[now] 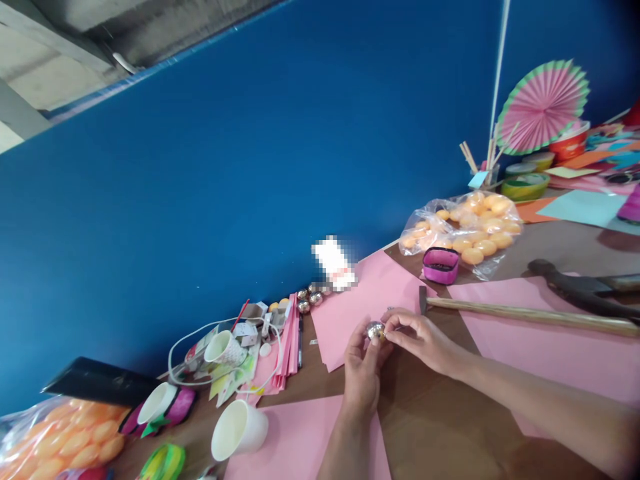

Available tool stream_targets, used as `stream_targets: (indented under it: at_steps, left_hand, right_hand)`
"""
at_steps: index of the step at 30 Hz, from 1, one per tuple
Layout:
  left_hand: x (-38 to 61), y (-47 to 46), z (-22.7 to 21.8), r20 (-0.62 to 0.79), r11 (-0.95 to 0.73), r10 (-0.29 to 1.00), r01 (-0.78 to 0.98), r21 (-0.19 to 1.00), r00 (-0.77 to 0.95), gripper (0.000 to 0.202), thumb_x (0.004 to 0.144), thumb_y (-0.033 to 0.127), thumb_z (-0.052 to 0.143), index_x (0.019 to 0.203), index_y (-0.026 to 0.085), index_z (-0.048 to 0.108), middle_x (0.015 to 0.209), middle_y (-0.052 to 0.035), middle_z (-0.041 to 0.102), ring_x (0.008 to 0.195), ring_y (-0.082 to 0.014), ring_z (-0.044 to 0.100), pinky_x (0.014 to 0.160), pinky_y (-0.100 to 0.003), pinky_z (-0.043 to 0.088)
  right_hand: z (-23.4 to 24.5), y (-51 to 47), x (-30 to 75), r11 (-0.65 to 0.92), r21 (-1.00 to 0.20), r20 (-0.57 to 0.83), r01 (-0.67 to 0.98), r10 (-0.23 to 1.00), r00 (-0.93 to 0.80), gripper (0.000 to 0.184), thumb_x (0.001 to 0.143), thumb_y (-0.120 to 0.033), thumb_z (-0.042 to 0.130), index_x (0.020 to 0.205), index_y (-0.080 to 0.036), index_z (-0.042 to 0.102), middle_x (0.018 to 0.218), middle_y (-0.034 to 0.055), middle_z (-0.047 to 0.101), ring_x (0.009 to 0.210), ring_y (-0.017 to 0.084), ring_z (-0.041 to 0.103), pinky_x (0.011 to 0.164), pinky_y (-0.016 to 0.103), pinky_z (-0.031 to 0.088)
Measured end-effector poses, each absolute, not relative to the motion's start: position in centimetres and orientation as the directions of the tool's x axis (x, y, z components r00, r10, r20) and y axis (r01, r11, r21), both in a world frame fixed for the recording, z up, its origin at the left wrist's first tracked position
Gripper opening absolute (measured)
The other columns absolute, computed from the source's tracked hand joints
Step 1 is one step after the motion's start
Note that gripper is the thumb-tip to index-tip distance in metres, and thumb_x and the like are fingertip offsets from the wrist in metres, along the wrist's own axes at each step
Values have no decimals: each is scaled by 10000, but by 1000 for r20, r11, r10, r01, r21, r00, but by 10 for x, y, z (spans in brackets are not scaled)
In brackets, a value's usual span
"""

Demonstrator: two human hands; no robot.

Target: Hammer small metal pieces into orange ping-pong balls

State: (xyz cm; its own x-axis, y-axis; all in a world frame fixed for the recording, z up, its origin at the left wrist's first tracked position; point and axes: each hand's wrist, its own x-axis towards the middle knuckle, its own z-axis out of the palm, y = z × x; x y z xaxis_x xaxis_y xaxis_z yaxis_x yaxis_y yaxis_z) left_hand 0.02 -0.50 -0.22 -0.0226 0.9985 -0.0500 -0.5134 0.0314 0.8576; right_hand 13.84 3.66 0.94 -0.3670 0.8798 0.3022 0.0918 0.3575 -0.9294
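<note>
My left hand (361, 370) holds a small shiny silver ball (374, 329) between thumb and fingers, just above the brown table (430, 413). My right hand (420, 337) meets it from the right, fingertips pinched against the ball's side. Both hands hover at the near edge of a pink paper sheet (357, 303). Several more silver balls (310, 298) lie by the blue wall behind the sheet.
A wooden-handled hammer (525, 315) lies right of my hands. A magenta case (441, 265) and a bag of orange balls (467, 230) sit behind it. White paper cups (239, 430), pink paper strips (287, 347), cords and scraps crowd the left. A pink paper fan (543, 107) stands far right.
</note>
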Motion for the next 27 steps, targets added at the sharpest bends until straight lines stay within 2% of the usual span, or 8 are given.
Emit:
stream_targets:
  at_steps: [12,27]
  left_hand:
    - [1,-4,-2,-34,25,999,-515,857,-10,455,786,205,540,1227,193,431,1099,-95,592,1034,-230,542,948,-438,371]
    - [3,-4,0,-38,15,999,-480,877,-37,480,755,243,578,1215,193,452,1095,-84,602,1039,-224,540,944,-405,380]
  right_hand:
    - [11,35,139,305,-949,256,78,892,-374,180,794,-322,504,702,-185,577,961,40,591,944,192,535,838,300,390]
    - [11,35,138,332,-939,270,95,877,-396,190,805,-309,483,690,-182,563,878,30,598,884,175,543,783,284,409]
